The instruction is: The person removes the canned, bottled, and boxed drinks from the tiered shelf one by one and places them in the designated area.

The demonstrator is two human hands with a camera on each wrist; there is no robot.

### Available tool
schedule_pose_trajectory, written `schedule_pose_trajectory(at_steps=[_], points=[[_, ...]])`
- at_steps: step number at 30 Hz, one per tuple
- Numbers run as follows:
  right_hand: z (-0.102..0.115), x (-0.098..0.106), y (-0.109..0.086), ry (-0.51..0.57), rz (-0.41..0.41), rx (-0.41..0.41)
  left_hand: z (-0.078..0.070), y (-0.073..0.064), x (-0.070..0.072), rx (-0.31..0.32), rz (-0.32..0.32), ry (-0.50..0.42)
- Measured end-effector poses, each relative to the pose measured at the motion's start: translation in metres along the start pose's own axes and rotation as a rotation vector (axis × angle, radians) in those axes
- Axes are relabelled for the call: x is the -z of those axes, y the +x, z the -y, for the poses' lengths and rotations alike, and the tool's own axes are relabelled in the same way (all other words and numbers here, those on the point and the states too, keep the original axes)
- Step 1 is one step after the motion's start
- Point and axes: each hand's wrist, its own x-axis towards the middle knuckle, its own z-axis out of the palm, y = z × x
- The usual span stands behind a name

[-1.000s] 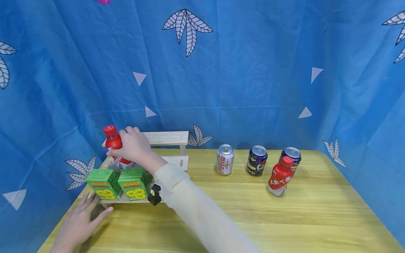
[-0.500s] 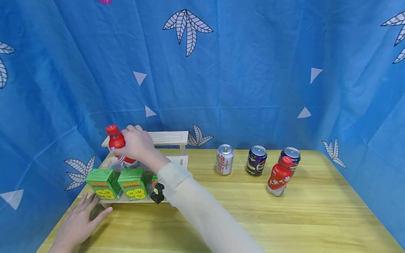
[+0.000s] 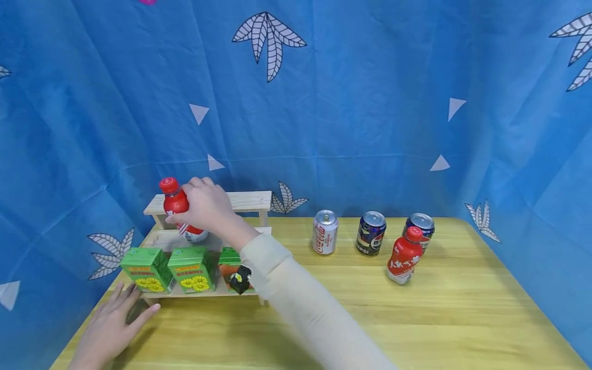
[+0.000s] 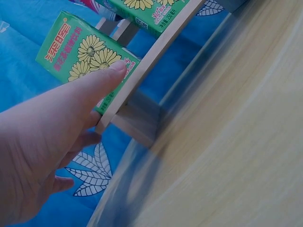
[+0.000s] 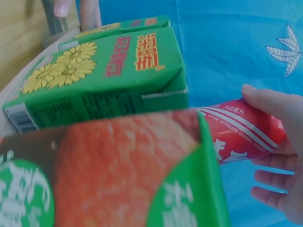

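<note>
My right hand grips a red drink bottle with a red cap by its upper part, thumb on the near side. The bottle leans, its white base over the middle tier of a small wooden step rack. In the right wrist view the bottle is partly hidden behind the drink cartons. At the rack's front left corner rests my left hand, fingers stretched and thumb spread, beside a green carton with yellow flowers. In the left wrist view its thumb overlaps that carton.
A second flowered carton and a green carton with a reddish picture share the front tier. Right of the rack stand a silver Coca-Cola can, a dark Pepsi can, another dark can and a second red bottle.
My right hand has shifted the bottle to the right along the rack, and it now leans more. More of the reddish-picture carton shows. The left hand stays at the rack's corner.
</note>
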Motion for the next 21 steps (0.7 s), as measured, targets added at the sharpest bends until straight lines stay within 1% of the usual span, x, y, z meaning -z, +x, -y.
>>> schedule_pose_trajectory(at_steps=[7, 11, 15, 21], points=[[-0.010, 0.010, -0.008, -0.008, -0.006, 0.010, 0.001, 0.000, 0.001, -0.009, 0.003, -0.004], [-0.019, 0.016, -0.013, -0.004, -0.019, 0.023, 0.001, 0.000, 0.002, -0.009, 0.001, -0.017], [-0.028, 0.021, -0.019, -0.019, -0.020, 0.020, 0.000, -0.001, 0.002, -0.013, -0.003, -0.028], [-0.041, 0.029, -0.029, 0.003, -0.033, 0.017, 0.000, -0.002, 0.001, -0.007, -0.002, -0.027]])
